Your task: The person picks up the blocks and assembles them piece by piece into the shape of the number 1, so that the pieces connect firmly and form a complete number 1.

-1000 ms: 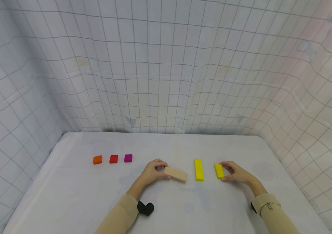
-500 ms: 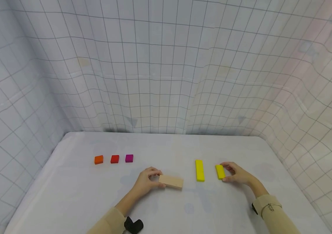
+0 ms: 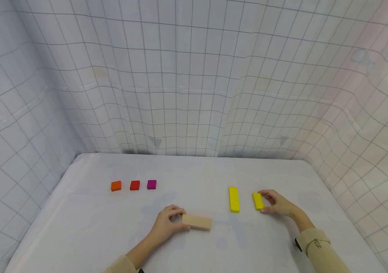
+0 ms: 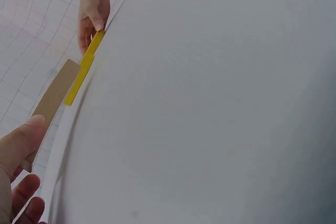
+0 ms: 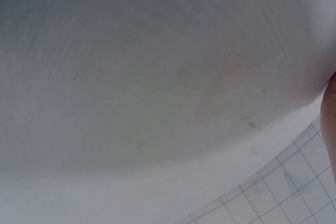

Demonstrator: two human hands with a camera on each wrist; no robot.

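Note:
In the head view my left hand (image 3: 165, 226) pinches the left end of a plain wooden block (image 3: 196, 222), which lies crosswise in the front middle of the table. The left wrist view shows the thumb (image 4: 27, 137) against that wooden block (image 4: 55, 90). My right hand (image 3: 278, 204) holds a short yellow block (image 3: 257, 201) between thumb and fingers, at its right side. A longer yellow block (image 3: 234, 199) lies to the left of the short one, untouched. In the right wrist view only a sliver of skin (image 5: 329, 124) shows at the right edge.
Three small blocks stand in a row at the back left: orange (image 3: 116, 185), red (image 3: 134, 185) and purple (image 3: 151, 184). A white cloth covers the table (image 3: 194, 170). Gridded curtains (image 3: 194, 94) hang behind and on both sides.
My left hand has drawn the wooden block toward me and slightly left, turning it more nearly crosswise. The right hand stays at the short yellow block.

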